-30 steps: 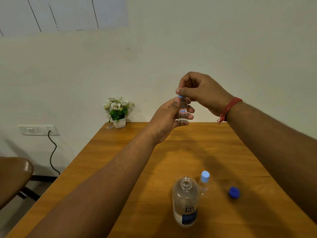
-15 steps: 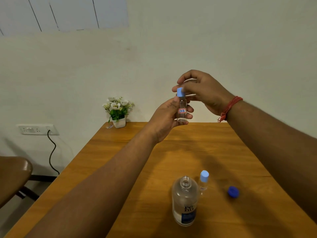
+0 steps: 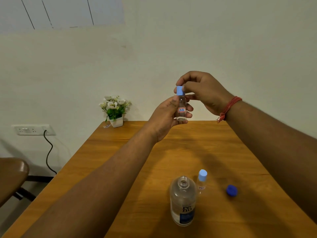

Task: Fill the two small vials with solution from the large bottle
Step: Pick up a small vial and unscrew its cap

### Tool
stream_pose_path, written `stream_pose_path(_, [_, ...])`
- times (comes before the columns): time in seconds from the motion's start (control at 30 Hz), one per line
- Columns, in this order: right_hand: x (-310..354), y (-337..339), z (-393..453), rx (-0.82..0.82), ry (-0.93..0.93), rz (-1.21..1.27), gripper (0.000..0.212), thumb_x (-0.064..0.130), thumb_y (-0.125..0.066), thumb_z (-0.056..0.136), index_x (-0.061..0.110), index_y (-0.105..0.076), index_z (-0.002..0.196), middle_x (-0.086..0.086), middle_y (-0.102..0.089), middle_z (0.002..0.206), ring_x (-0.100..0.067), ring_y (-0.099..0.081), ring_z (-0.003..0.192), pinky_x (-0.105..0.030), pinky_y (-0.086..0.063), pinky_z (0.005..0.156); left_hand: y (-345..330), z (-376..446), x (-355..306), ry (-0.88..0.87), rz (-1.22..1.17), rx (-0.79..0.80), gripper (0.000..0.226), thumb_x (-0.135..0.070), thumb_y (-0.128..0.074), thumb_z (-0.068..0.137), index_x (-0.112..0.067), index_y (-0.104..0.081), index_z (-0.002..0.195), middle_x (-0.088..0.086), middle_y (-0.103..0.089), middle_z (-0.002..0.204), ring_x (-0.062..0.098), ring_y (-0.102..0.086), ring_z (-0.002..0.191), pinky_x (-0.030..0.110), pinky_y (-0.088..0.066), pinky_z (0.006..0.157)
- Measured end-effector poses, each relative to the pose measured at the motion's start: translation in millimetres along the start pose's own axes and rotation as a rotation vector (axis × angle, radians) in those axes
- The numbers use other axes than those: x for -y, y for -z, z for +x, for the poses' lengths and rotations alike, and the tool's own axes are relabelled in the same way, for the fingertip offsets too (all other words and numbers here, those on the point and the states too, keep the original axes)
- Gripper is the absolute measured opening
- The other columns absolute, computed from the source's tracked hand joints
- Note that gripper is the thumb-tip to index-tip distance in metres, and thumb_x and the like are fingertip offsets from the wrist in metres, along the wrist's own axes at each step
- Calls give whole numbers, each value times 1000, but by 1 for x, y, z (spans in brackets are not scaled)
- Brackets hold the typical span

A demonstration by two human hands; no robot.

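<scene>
Left hand (image 3: pixel 164 115) grips a small clear vial (image 3: pixel 181 109) upright, raised above the bench (image 3: pixel 120 152), fingers curled round the body from behind, thumb on the near side; a red-bordered label on the vial faces the camera. Right hand (image 3: pixel 204 91) pinches the light-blue cap (image 3: pixel 179 90) sitting on the vial's neck, thumb and forefinger at its sides, other fingers curled above; cannot tell if the cap is screwed tight or loose. Red thread band (image 3: pixel 229 108) on the right wrist. Liquid level in the held vial is hard to read, glass looks mostly clear. Well below both hands, toward the camera, the large bottle (image 3: pixel 182 203) stands upright on the bench, neck open with no cap on it, clear body with a dark blue label low down. Just beside the bottle, on the right-hand side, a second small vial (image 3: pixel 201 183) stands upright with its light-blue cap on, close to the bottle but contact unclear. Farther to that side, apart from the vial and under the right forearm, a dark blue cap (image 3: pixel 232 190) lies on the bench. Beyond the left hand, at the far bench corner against the wall, a small white pot of white flowers (image 3: pixel 114 110). Off the bench past the left arm: a wall socket strip (image 3: pixel 32 130) with a black cable (image 3: pixel 48 152) hanging, and a brown chair (image 3: pixel 12 176) at frame edge.
</scene>
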State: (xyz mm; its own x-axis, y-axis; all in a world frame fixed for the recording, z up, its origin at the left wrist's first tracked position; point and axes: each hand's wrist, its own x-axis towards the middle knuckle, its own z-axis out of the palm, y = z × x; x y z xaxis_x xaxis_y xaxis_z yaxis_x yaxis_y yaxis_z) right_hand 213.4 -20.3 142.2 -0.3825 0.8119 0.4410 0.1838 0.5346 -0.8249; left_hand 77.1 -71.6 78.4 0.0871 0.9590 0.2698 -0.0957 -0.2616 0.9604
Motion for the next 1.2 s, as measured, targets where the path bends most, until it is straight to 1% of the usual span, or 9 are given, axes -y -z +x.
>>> stream_pose_path(0.13, [-1,1,0,33,-15,29,18,6,-49,92,6,-63,103,-8,-70,104,-13,-70,93,-25,-57,73,0,1,1,7,2,-10,45,-42,-31,108,-13,-60,128,5,-70,99,18,-68,89,35,-55,80])
stream_pose_path(0.23, [-3,0,-1,15,3,34,18,17,-60,91,7,-62,106,-11,-66,106,-14,-66,92,-22,-55,68,1,1,1,6,1,-5,50,-41,-31,108,-6,-57,134,7,-69,100,19,-67,90,35,-54,79])
stream_pose_path(0.3, [-6,-1,-1,2,23,-1,24,25,-66,88,9,-62,106,-13,-63,98,-17,-65,89,-26,-57,70,1,0,1,7,10,-1,51,-41,-31,108,-4,-55,135,6,-69,100,19,-68,90,35,-54,80])
stream_pose_path(0.4, [-8,-1,-3,-10,17,-17,25,25,-69,86,9,-62,104,-7,-62,87,-20,-66,86,-36,-59,77,1,-2,1,5,14,8,51,-40,-31,108,-4,-55,135,6,-69,100,19,-68,90,35,-55,80])
stream_pose_path(0.67, [0,-5,-12,-26,20,-11,9,12,-58,88,10,-63,95,-11,-68,97,-25,-66,91,-42,-58,82,0,-14,0,-9,-12,14,40,-39,-31,109,-18,-63,119,6,-69,100,18,-67,89,34,-55,79])
stream_pose_path(0.87, [9,-7,-23,7,9,4,13,9,-51,89,12,-61,97,-10,-71,100,-23,-69,96,-40,-57,84,-2,-25,-2,-10,13,4,42,-40,-31,108,-15,-60,125,5,-70,100,18,-68,89,36,-55,81])
stream_pose_path(1.0, [12,-8,-31,-26,22,7,20,19,-61,89,13,-58,109,-7,-67,108,-22,-66,100,-37,-58,83,-3,-35,-7,-29,6,13,41,-40,-31,108,-18,-64,119,5,-70,99,19,-67,90,37,-55,82])
stream_pose_path(1.1, [15,-9,-38,-41,56,-48,27,27,-68,87,13,-59,107,-6,-63,94,-27,-65,94,-39,-59,78,-4,-42,-9,-30,1,22,43,-39,-31,109,-13,-62,122,5,-69,99,18,-67,88,35,-55,80])
stream_pose_path(1.2, [18,-9,-46,-49,67,-55,23,25,-68,86,12,-60,103,-8,-66,86,-24,-66,83,-42,-59,78,-7,-48,-9,-35,4,29,41,-38,-30,109,-14,-61,120,6,-68,99,17,-67,87,33,-55,78])
